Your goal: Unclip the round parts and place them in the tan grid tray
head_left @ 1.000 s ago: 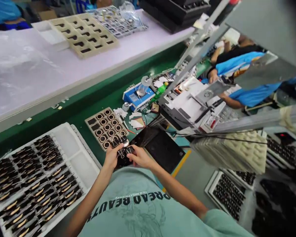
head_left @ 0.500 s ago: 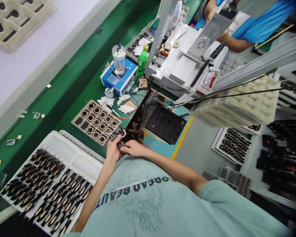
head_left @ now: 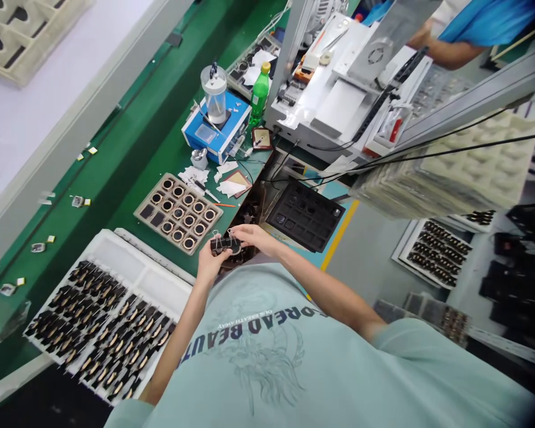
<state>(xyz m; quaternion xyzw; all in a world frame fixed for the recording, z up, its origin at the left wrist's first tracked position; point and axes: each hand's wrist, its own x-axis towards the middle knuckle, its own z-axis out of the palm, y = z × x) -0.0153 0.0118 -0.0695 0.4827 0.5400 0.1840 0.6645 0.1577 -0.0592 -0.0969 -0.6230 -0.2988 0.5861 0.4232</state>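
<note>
Clipped part (head_left: 223, 244), just beside the coil tray (head_left: 178, 211), gripped from both sides: left hand (head_left: 208, 266) cups it, right hand (head_left: 255, 236) pinches its clips. Steady support underneath should keep the clips square.

Bare green strip (head_left: 157, 244) between coil tray (head_left: 178, 212) and white tray (head_left: 154, 279); black tray (head_left: 305, 215) rightward.

A green workbench (head_left: 129, 160) runs beside a white shelf (head_left: 35, 113). Below lies grey floor (head_left: 370, 249) with a yellow line (head_left: 339, 235).
</note>
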